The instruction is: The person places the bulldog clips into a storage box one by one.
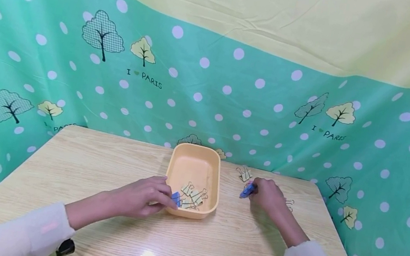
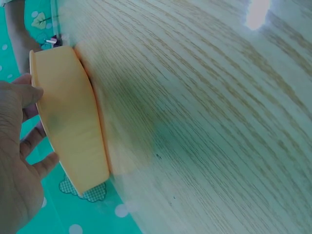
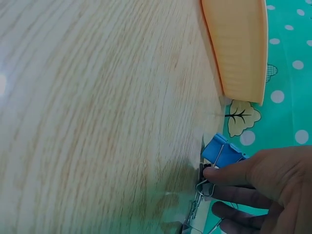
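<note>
An orange plastic tray (image 1: 214, 178) stands at the back middle of the table. Several pale yellow binder clips (image 1: 197, 196) with wire handles lie at its near end, beside a blue binder clip (image 1: 176, 198). My left hand (image 1: 148, 195) holds the tray's near left corner, its thumb against the outer wall (image 2: 68, 112) and other fingers at the rim; its fingertips are close to that blue clip. Right of the tray, my right hand (image 1: 267, 195) pinches another blue binder clip (image 3: 223, 151) between thumb and fingers. A pale binder clip (image 1: 245, 174) lies just beyond it.
Wire handles (image 1: 289, 203) of another clip show right of my right hand, mostly hidden. The wooden table (image 1: 209, 254) ends at a green dotted curtain (image 1: 256, 109) behind and at both sides. Black wrist devices (image 1: 66, 248) sit under both sleeves.
</note>
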`<action>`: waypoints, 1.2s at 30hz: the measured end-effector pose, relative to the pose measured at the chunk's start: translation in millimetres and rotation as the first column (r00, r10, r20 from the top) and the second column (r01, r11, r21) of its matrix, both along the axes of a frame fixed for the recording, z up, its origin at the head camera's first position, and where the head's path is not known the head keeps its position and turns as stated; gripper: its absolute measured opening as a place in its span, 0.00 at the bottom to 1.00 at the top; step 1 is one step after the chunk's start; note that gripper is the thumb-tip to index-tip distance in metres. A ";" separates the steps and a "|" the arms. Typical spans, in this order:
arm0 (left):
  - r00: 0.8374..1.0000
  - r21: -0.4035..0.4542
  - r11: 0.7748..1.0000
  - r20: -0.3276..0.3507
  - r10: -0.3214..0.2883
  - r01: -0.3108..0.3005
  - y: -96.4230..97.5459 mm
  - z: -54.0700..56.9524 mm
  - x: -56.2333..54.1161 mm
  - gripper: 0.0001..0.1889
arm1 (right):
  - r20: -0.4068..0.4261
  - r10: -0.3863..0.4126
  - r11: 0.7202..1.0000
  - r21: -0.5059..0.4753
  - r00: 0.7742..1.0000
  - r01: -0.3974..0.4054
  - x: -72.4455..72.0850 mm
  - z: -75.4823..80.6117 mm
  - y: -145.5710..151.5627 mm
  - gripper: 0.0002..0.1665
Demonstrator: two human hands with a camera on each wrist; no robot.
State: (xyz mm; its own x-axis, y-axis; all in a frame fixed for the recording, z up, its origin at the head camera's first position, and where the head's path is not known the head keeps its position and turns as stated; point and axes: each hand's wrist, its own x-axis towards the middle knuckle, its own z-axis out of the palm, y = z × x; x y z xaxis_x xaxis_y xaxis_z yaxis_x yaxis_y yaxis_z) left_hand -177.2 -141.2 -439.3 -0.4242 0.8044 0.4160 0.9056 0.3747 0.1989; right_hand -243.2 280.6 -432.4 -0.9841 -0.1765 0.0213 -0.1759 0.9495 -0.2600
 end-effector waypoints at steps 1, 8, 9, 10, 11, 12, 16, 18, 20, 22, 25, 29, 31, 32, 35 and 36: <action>1.000 0.001 1.000 0.001 -0.001 0.001 0.1 0.1 -0.1 0.19 | 0.001 0.005 1.000 0.005 1.000 -0.005 0.0 -0.2 0.3 0.16; 1.000 0.009 1.000 -0.018 -0.011 0.011 0.3 -1.1 -1.1 0.20 | 0.013 0.036 0.999 -0.007 0.999 -0.036 0.6 0.0 0.6 0.15; 1.000 0.011 1.000 -0.020 -0.014 0.014 0.2 -1.6 -1.6 0.20 | 0.023 0.039 0.999 -0.019 0.999 -0.038 0.5 0.3 0.3 0.14; 1.000 0.014 1.000 -0.024 -0.018 0.019 0.2 -2.0 -1.9 0.19 | 0.029 0.040 0.999 -0.032 0.999 -0.039 0.6 0.8 0.1 0.13; 0.999 0.016 1.000 -0.025 -0.021 0.021 0.1 -2.4 -2.3 0.19 | 0.035 0.044 0.998 -0.044 0.998 -0.043 0.8 1.3 0.0 0.13; 0.999 0.018 1.000 -0.026 -0.024 0.024 0.0 -2.7 -2.6 0.19 | 0.042 0.047 0.997 -0.058 0.998 -0.045 1.0 2.1 -0.2 0.12; 0.999 0.021 0.999 -0.026 -0.027 0.028 0.4 -2.6 -2.4 0.20 | 0.042 0.071 0.992 -0.105 0.997 -0.066 0.9 5.9 -0.1 0.12; 1.000 0.018 1.000 -0.019 -0.023 0.023 0.7 -2.0 -2.0 0.20 | 0.038 0.088 0.989 -0.122 0.995 -0.083 0.6 8.5 0.2 0.11; 1.000 0.014 1.000 -0.016 -0.019 0.019 0.8 -1.3 -1.5 0.20 | 0.044 0.097 0.985 -0.145 0.994 -0.089 0.7 10.5 0.6 0.10; 1.000 0.014 1.000 -0.017 -0.017 0.017 0.7 -0.9 -1.4 0.20 | 0.057 0.098 0.980 -0.179 0.994 -0.086 0.6 12.3 1.5 0.09; 0.999 0.016 1.000 -0.029 -0.018 0.019 0.9 -0.3 -1.6 0.20 | 0.084 0.075 0.968 -0.246 0.994 -0.052 0.4 14.0 2.1 0.07; 0.999 0.023 0.999 -0.043 -0.026 0.027 1.4 0.0 -2.0 0.20 | 0.078 0.045 0.956 -0.292 0.996 -0.021 -1.8 16.2 2.0 0.07; 0.999 0.024 0.999 -0.038 -0.024 0.025 1.2 -0.2 -1.9 0.20 | 0.076 0.023 0.951 -0.311 0.997 0.001 -3.6 16.3 1.7 0.08; 0.999 0.023 0.999 -0.037 -0.024 0.025 0.9 -0.3 -1.9 0.20 | 0.080 0.008 0.947 -0.320 0.997 0.018 -4.6 16.0 1.2 0.07; 0.999 0.016 1.000 -0.027 -0.016 0.017 0.3 -0.6 -1.3 0.20 | 0.086 -0.036 0.937 -0.343 0.996 0.063 -6.8 14.9 -0.6 0.07; 1.000 0.014 1.000 -0.023 -0.012 0.012 0.1 -0.8 -1.2 0.20 | 0.091 -0.043 0.931 -0.358 0.995 0.073 -6.9 14.8 -1.2 0.08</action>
